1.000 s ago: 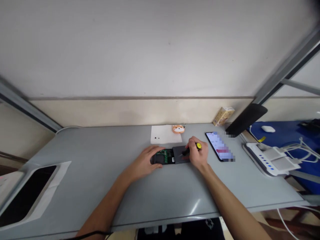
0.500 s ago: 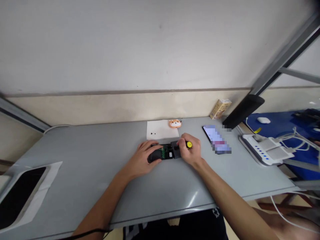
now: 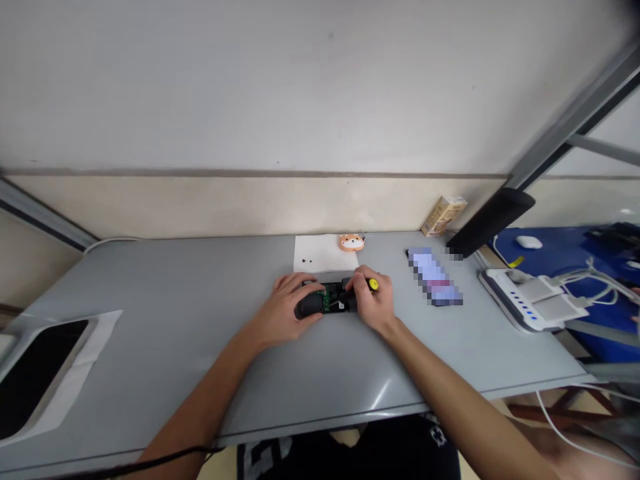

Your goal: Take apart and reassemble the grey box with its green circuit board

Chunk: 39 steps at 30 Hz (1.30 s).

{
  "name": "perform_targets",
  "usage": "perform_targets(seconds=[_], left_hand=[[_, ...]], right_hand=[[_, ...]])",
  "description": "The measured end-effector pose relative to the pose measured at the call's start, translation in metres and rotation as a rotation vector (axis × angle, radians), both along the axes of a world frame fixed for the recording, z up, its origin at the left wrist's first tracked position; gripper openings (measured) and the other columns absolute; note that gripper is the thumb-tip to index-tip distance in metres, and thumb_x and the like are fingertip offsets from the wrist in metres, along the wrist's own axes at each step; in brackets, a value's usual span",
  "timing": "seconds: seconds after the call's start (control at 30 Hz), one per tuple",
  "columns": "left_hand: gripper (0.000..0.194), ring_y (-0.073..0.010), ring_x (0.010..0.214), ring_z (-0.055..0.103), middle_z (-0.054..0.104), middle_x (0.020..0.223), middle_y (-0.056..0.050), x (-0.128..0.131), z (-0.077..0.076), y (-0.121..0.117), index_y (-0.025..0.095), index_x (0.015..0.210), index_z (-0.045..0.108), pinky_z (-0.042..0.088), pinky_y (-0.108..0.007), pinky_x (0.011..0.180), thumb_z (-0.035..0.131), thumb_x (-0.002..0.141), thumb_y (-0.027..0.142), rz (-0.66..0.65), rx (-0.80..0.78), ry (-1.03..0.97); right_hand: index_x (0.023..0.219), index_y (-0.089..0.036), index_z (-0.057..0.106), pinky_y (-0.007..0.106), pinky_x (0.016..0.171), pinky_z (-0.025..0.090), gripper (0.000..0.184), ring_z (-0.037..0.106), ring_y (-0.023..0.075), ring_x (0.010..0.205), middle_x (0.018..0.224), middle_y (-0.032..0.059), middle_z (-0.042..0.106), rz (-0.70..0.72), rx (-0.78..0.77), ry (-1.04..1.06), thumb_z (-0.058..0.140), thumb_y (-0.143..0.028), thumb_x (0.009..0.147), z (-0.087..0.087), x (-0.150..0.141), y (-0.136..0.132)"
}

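Note:
An opened black electronic device [image 3: 309, 305] lies on the grey table [image 3: 200, 373], a green circuit board [image 3: 327, 299] bare in its middle. My left hand [image 3: 285, 310] is closed around its rounded left end, thumb on the near side and fingers over the far side. In my right hand [image 3: 376, 307] is a screwdriver with a yellow handle end [image 3: 373, 285], gripped low over the device's right part. Its shaft points left and down toward the board; whether the tip touches anything is too small to tell. My right fingers partly hide the device's right end.
Behind the device, white paper [image 3: 320, 257] carries tiny dark pieces [image 3: 303, 261] and an orange animal-face case [image 3: 351, 243]. To the right are a phone [image 3: 434, 277], a small box [image 3: 443, 215], a black upright object [image 3: 493, 223] and a charging station [image 3: 520, 310]. A black-screened tablet [image 3: 43, 373] lies left.
My right hand has shifted slightly left, and the screwdriver has swung so its shaft shows over the device's inside. My left hand keeps its hold. The view has tilted a little.

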<state>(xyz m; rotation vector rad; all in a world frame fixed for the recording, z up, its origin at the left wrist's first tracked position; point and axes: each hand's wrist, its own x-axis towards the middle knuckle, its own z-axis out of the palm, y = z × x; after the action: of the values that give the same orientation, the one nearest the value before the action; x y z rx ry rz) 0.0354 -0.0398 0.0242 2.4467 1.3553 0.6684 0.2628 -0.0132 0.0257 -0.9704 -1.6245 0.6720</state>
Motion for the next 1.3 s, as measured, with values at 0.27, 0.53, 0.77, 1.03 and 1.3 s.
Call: perform_targets(seconds=[0.27,0.53,0.77,1.03,1.3], left_hand=[[0.024,-0.0294,0.125,0.05,0.06,0.128,-0.007,0.004,-0.005,-0.002,0.026,0.11,0.069,0.035,-0.049,0.108,0.074,0.089,0.035,0.009,0.091,0.019],[0.009,-0.0244,0.113,0.053,0.067,0.112,-0.004,0.002,-0.017,0.002,0.025,0.094,0.073,0.034,-0.044,0.101,0.065,0.098,0.027,0.03,0.168,-0.018],[0.017,-0.025,0.111,0.051,0.072,0.106,-0.002,-0.001,-0.002,0.027,0.029,0.094,0.076,0.032,-0.044,0.098,0.061,0.101,0.031,0.102,0.191,-0.016],[0.018,-0.0269,0.105,0.053,0.071,0.094,-0.005,0.036,0.026,0.104,0.025,0.089,0.079,0.034,-0.043,0.095,0.063,0.098,0.027,0.097,0.011,0.117],[0.018,-0.0262,0.106,0.055,0.07,0.101,-0.005,0.042,0.005,0.127,0.026,0.095,0.079,0.035,-0.043,0.097,0.065,0.097,0.036,0.071,-0.048,0.161]], right_hand=[[0.063,-0.021,0.058,0.028,0.056,0.035,0.042,0.046,0.013,0.056,0.058,-0.0027,0.052,-0.117,-0.11,0.17,0.046,-0.039,0.098,0.003,0.0,0.006],[0.062,-0.02,0.056,0.026,0.057,0.036,0.039,0.045,0.0125,0.058,0.059,-0.0032,0.048,-0.173,-0.214,0.267,0.046,-0.04,0.095,0.006,-0.002,0.011],[0.073,-0.021,0.06,0.024,0.044,0.034,0.036,0.045,0.0129,0.055,0.064,-0.0034,0.046,-0.362,-0.511,0.442,0.048,-0.05,0.091,0.012,0.008,0.024],[0.078,-0.021,0.063,0.022,0.033,0.032,0.037,0.045,0.0141,0.054,0.065,-0.0026,0.044,-0.435,-0.587,0.482,0.052,-0.055,0.086,0.011,0.014,0.032],[0.075,-0.021,0.063,0.022,0.039,0.034,0.035,0.045,0.0128,0.052,0.06,-0.0035,0.045,-0.415,-0.583,0.483,0.052,-0.052,0.086,0.007,0.02,0.039]])
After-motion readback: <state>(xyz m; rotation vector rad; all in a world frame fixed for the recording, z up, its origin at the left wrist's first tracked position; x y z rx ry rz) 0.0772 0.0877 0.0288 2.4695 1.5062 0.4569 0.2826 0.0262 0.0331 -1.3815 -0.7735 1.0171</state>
